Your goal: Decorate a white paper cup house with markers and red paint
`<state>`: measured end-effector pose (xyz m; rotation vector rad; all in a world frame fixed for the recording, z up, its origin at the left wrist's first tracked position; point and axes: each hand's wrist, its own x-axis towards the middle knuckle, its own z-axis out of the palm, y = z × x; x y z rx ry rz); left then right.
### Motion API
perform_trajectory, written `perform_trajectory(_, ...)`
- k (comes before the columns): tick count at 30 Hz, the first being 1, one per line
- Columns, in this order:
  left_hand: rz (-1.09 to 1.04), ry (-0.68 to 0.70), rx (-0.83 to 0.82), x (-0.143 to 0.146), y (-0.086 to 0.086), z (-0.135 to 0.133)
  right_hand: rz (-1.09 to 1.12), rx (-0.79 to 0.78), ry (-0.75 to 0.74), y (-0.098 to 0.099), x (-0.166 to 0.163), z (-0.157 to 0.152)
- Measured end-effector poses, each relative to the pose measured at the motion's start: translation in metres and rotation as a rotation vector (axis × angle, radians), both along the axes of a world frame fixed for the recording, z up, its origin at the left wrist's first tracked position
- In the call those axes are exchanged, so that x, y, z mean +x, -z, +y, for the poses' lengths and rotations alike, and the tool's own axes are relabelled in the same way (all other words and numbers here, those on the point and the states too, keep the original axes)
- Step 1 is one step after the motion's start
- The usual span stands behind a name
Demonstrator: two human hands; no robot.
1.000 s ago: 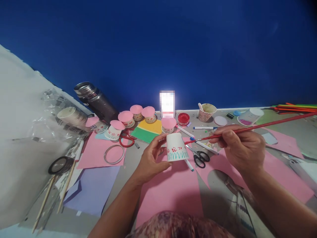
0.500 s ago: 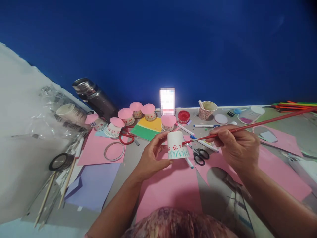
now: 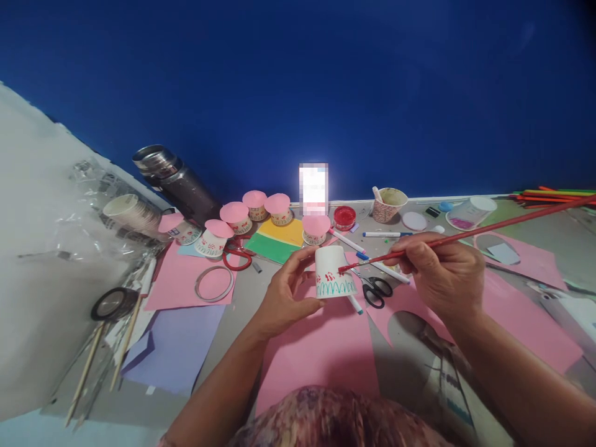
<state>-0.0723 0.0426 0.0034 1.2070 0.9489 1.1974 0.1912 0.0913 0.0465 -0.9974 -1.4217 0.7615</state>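
Observation:
An upside-down white paper cup (image 3: 329,261) is held up by my left hand (image 3: 288,290), thumb at its rim and fingers behind its side. Green zigzag strokes run round the cup's lower edge, with red dabs above them. My right hand (image 3: 442,273) is closed round a long red paintbrush (image 3: 493,230), whose tip touches the cup's right side. Just right of the cup lie black-handled scissors (image 3: 377,292) and several markers, one a blue-capped marker (image 3: 384,268). Behind it stands a jar of red paint (image 3: 344,218).
Several decorated cups with pink paper tops, such as this pink-topped cup (image 3: 235,217), stand at the back left. A dark flask (image 3: 177,183) leans there. Pink paper (image 3: 321,354) and purple paper (image 3: 177,347) cover parts of the table. A patterned cup (image 3: 388,206) stands behind the markers.
The brush tip has shifted slightly left on the cup, by the red dabs. Both hands keep their hold, and the view has moved very slightly.

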Motion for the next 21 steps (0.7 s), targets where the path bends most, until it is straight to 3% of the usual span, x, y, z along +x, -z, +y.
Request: perform_trajectory(21, 0.019, -0.012, 0.005, -0.0010, 0.0003, -0.0004, -0.055, 0.044, 0.039, -0.0089, 0.0025, 0.0004)
